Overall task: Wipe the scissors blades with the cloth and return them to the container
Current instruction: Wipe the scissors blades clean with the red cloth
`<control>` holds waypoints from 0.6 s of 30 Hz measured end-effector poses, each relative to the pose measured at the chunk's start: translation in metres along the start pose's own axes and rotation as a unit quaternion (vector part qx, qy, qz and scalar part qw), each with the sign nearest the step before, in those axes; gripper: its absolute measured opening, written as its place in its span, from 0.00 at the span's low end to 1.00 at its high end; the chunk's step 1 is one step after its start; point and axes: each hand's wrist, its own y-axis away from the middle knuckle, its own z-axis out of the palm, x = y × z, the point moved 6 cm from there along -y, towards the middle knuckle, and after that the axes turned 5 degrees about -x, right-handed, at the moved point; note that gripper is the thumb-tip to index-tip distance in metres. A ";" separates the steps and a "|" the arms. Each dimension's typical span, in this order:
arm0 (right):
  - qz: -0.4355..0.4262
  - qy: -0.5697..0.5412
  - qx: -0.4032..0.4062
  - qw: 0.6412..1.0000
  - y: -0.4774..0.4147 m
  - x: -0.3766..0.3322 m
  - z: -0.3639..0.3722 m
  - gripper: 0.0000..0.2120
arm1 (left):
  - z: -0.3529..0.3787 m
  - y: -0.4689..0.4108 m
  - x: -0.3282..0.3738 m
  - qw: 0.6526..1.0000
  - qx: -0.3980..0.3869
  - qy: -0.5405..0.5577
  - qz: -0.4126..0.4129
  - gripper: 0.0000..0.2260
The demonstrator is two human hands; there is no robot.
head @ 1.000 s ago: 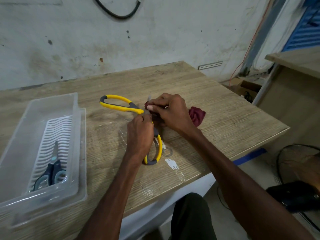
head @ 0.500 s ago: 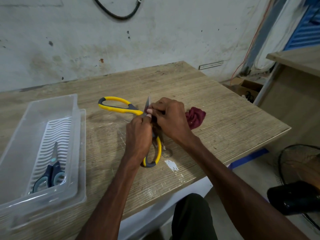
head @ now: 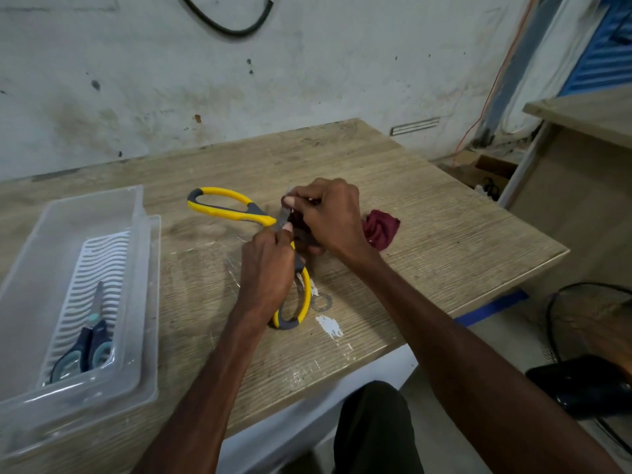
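Left hand (head: 265,268) grips yellow-handled scissors (head: 225,208); right hand (head: 333,220) pinches crumpled maroon cloth (head: 381,229) round blade (head: 282,217).

**A rough workshop corner**

I seem to be in a workshop or storeroom. My counter (head: 427,213) is scratched wood-grain board with a smear of white paint (head: 330,326). The wall (head: 307,80) behind it is bare, stained plaster. A black cable (head: 232,29) loops down it, and an orange wire (head: 492,87) runs beside a blue louvred shutter (head: 605,53). On the floor to my right sits what may be a fan (head: 581,388), too blurred to be sure.
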 end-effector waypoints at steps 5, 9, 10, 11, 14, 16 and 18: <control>0.026 -0.018 0.013 0.999 -0.013 0.006 0.003 0.05 | 0.001 -0.002 -0.009 0.997 0.026 0.067 -0.012 0.19; 0.011 -0.014 -0.030 0.999 0.011 0.004 0.006 0.05 | -0.004 -0.001 -0.002 0.998 0.014 0.059 -0.025 0.17; 0.014 -0.017 -0.037 0.999 0.011 0.005 0.005 0.05 | -0.003 0.000 0.000 0.998 0.003 0.057 -0.032 0.17; 0.017 -0.017 -0.035 0.999 0.007 0.006 0.003 0.05 | -0.003 0.001 0.002 0.998 -0.006 0.048 -0.032 0.16; 0.017 -0.015 -0.015 1.000 -0.011 0.003 0.000 0.04 | -0.003 0.001 0.000 0.997 -0.006 0.063 -0.043 0.16; 0.014 -0.011 -0.011 1.000 -0.019 0.002 0.002 0.04 | -0.001 0.000 -0.005 0.997 0.011 0.076 -0.029 0.18; 0.010 0.004 -0.008 1.000 -0.021 0.006 0.004 0.04 | -0.002 0.001 -0.005 0.997 0.014 0.075 -0.029 0.18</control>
